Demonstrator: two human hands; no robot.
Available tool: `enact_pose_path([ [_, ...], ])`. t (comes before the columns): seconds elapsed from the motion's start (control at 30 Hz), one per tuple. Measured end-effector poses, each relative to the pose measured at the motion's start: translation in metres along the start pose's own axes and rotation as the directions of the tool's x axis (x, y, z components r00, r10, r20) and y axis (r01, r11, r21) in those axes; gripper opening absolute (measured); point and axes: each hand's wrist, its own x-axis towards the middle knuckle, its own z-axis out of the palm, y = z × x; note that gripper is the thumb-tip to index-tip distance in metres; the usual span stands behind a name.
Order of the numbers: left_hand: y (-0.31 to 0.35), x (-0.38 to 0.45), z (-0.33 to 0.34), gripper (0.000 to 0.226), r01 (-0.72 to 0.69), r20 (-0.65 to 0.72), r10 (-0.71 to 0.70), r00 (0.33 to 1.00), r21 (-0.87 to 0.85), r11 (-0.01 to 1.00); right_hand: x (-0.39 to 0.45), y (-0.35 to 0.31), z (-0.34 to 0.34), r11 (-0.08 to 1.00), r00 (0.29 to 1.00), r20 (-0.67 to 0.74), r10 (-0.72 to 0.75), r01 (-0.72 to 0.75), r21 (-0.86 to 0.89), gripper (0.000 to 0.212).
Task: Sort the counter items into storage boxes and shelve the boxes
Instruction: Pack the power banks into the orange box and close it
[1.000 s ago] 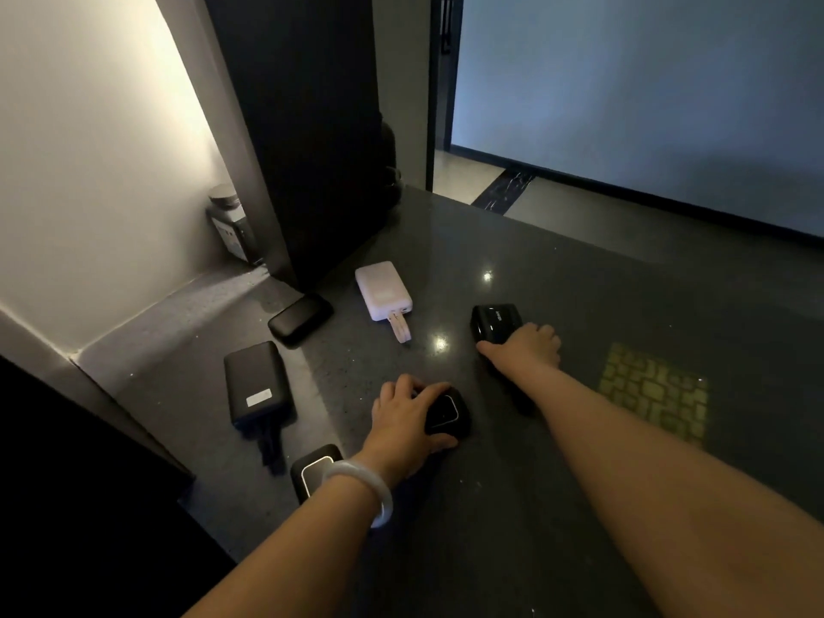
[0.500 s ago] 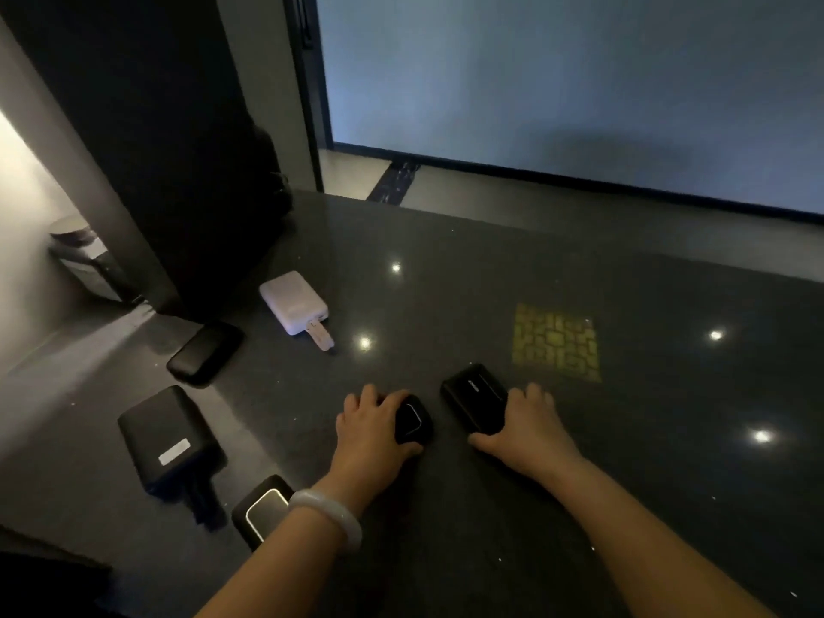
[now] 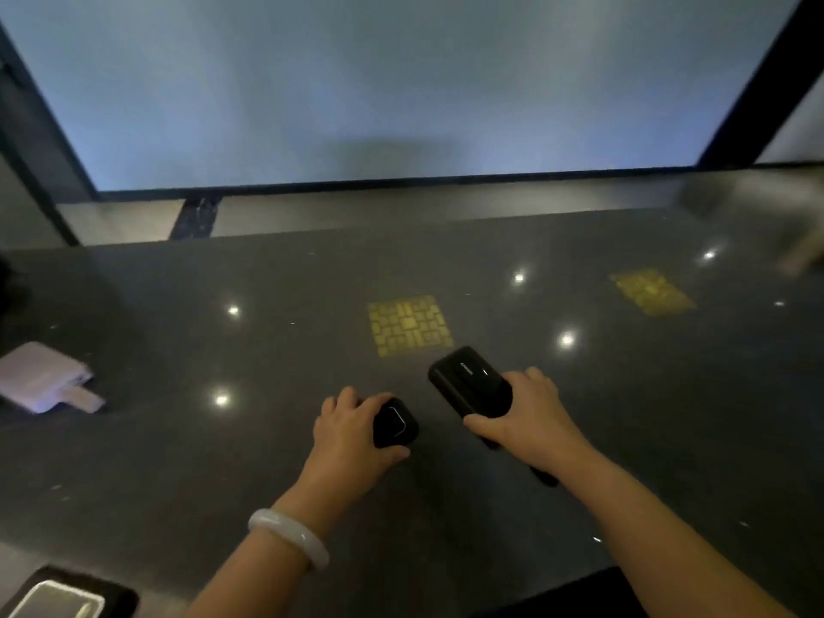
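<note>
On the dark polished counter my left hand grips a small black power bank with a light outline on its top. Just to its right, my right hand holds a larger black power bank by its near end; a dark cable tip sticks out below that hand. A white power bank with a short cable lies at the left edge. Another black power bank with a silvery frame shows at the bottom left corner.
Two yellow patterned light patches lie on the counter beyond my hands, among bright ceiling-light reflections. A pale wall rises behind the counter's far edge. A blurred light-coloured object sits at the far right.
The view has swung right, so the other power banks on the left have left the picture. Both hands still hold their power banks and have drawn them along with the turn.
</note>
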Motion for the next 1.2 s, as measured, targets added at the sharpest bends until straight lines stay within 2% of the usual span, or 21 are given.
enact_pose_path([
  [0.13, 0.094, 0.006, 0.018, 0.080, -0.153, 0.006, 0.154, 0.988, -0.007, 0.988, -0.044, 0.063, -0.072, 0.999, 0.990, -0.137, 0.044, -0.043, 0.011, 0.064],
  [0.27, 0.190, 0.000, 0.041, 0.080, -0.308, 0.047, 0.311, 0.949, -0.065, 0.949, -0.100, 0.132, -0.135, 0.993, 0.962, -0.247, 0.112, -0.116, -0.002, 0.057],
  [0.43, 0.296, -0.024, 0.079, 0.078, -0.472, 0.120, 0.486, 0.866, -0.125, 0.872, -0.171, 0.216, -0.185, 0.966, 0.915, -0.321, 0.246, -0.257, 0.008, 0.061],
  [0.53, 0.343, -0.040, 0.103, 0.076, -0.583, 0.170, 0.599, 0.782, -0.138, 0.800, -0.207, 0.257, -0.197, 0.942, 0.867, -0.376, 0.325, -0.333, 0.046, 0.056],
  [0.77, 0.409, -0.057, 0.143, 0.073, -0.733, 0.242, 0.753, 0.612, -0.184, 0.655, -0.276, 0.317, -0.206, 0.860, 0.789, -0.346, 0.508, -0.485, 0.157, 0.059],
  [0.9, 0.429, -0.062, 0.158, 0.069, -0.786, 0.257, 0.808, 0.531, -0.207, 0.583, -0.302, 0.329, -0.200, 0.868, 0.773, -0.395, 0.497, -0.441, 0.229, 0.057],
  [1.0, 0.436, -0.068, 0.168, 0.067, -0.826, 0.253, 0.846, 0.469, -0.213, 0.522, -0.319, 0.336, -0.191, 0.821, 0.724, -0.387, 0.571, -0.517, 0.243, 0.057],
  [1.1, 0.439, -0.071, 0.177, 0.066, -0.843, 0.258, 0.863, 0.433, -0.223, 0.490, -0.334, 0.344, -0.181, 0.770, 0.701, -0.323, 0.636, -0.602, 0.211, 0.050],
  [1.2, 0.442, -0.074, 0.183, 0.073, -0.862, 0.246, 0.880, 0.407, -0.214, 0.459, -0.343, 0.343, -0.170, 0.760, 0.699, -0.304, 0.647, -0.622, 0.187, 0.056],
])
